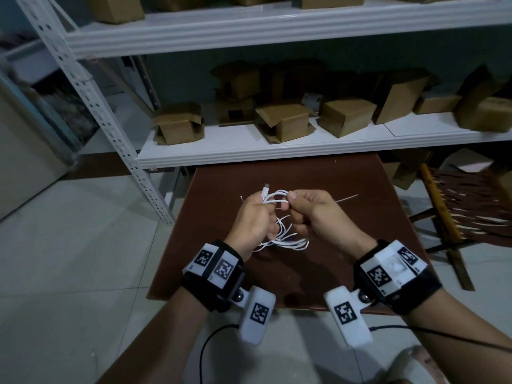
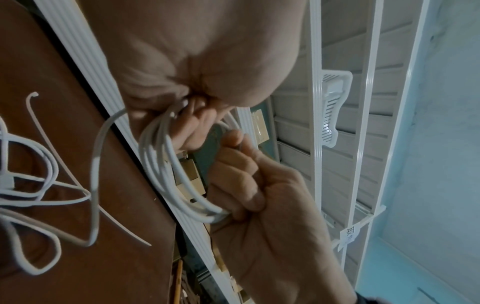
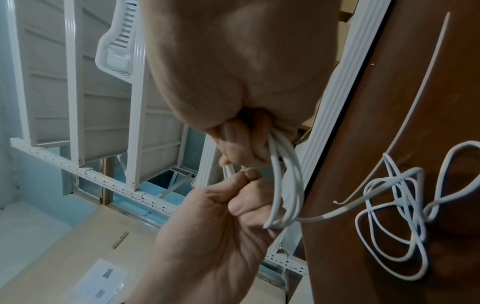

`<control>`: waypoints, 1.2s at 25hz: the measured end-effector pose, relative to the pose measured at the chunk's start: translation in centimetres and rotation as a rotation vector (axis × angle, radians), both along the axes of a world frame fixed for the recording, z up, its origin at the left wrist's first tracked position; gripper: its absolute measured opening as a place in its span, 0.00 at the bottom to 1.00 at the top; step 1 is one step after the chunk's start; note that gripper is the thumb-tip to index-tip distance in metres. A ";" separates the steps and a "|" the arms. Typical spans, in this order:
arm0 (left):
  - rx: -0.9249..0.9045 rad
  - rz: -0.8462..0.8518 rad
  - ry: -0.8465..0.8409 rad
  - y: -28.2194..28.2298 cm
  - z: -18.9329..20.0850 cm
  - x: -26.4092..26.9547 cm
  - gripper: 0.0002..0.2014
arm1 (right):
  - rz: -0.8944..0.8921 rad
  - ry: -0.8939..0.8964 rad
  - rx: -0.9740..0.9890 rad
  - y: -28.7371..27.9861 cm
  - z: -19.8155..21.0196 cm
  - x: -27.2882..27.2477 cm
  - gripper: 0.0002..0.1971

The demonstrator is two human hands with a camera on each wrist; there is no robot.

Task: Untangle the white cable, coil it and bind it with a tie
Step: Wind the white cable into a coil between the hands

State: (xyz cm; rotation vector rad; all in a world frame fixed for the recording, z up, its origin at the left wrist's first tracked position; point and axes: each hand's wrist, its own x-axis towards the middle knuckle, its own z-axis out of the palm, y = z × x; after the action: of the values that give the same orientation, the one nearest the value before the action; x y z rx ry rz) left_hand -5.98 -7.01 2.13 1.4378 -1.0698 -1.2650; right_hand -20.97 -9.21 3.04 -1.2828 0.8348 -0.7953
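The white cable [image 1: 277, 197] is partly wound into a small coil of several loops, held up over the brown table [image 1: 360, 245] between both hands. My left hand [image 1: 264, 210] grips one side of the coil [image 2: 166, 164], with a plug end [image 1: 266, 187] sticking up above it. On the other side my right hand [image 1: 292, 202] pinches the loops [image 3: 285, 185] between thumb and fingers. The rest of the cable [image 1: 288, 242] hangs down in loose tangled loops [image 3: 389, 216] onto the table. A thin white tie [image 1: 346, 199] lies flat on the table beyond my right hand.
A white metal shelf rack [image 1: 249, 153] with several cardboard boxes [image 1: 282, 123] stands right behind the table. A wooden chair [image 1: 457, 212] sits at the right. Pale floor tiles [image 1: 69, 259] lie to the left.
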 end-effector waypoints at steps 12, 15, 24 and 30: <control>-0.047 -0.204 -0.677 0.3 -0.1 1.5 0.09 | -0.100 0.255 -0.151 -0.5 -1.0 -0.1 0.17; 0.002 -0.177 -0.655 0.5 0.5 1.4 0.15 | -0.099 0.270 -0.185 -0.7 -1.4 0.0 0.17; 0.031 -0.163 -0.911 0.9 1.5 1.3 0.14 | -0.111 0.449 -0.445 -0.1 -1.3 -0.1 0.16; -0.073 -0.065 -1.132 0.3 -0.3 1.2 0.09 | -0.106 0.436 -0.473 -0.3 -1.5 -0.1 0.17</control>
State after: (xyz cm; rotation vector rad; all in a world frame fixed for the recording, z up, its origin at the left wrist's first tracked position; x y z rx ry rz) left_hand -4.82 -6.70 1.83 2.1115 -1.8501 -0.3404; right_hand -21.02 -9.49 1.52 -1.8875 1.1078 -0.8393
